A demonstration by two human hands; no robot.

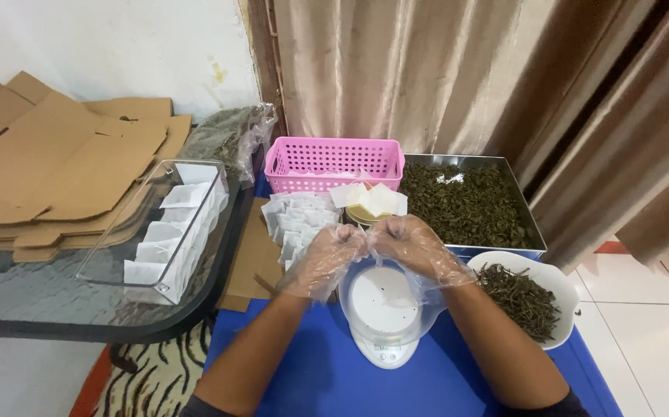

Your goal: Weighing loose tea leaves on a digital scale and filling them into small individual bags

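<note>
Both my hands wear thin clear plastic gloves and meet just above a small white kitchen scale [384,313] on the blue surface. My left hand [326,259] and my right hand [415,245] have their fingertips pressed together at the middle, fingers curled. Whether something small is pinched between them is hidden by the gloves. Just beyond my hands lies a pile of small white empty tea bags [296,220], and a round tin [365,212] with a few bags on top.
A steel tray [523,212] of dried dark leaves sits far right, a white bowl [562,278] of leaves near right. A pink basket [334,164] stands behind. A clear box [130,239] of filled white bags, flattened cardboard [49,162] and a plastic bag [230,135] of leaves rest on the glass table at left.
</note>
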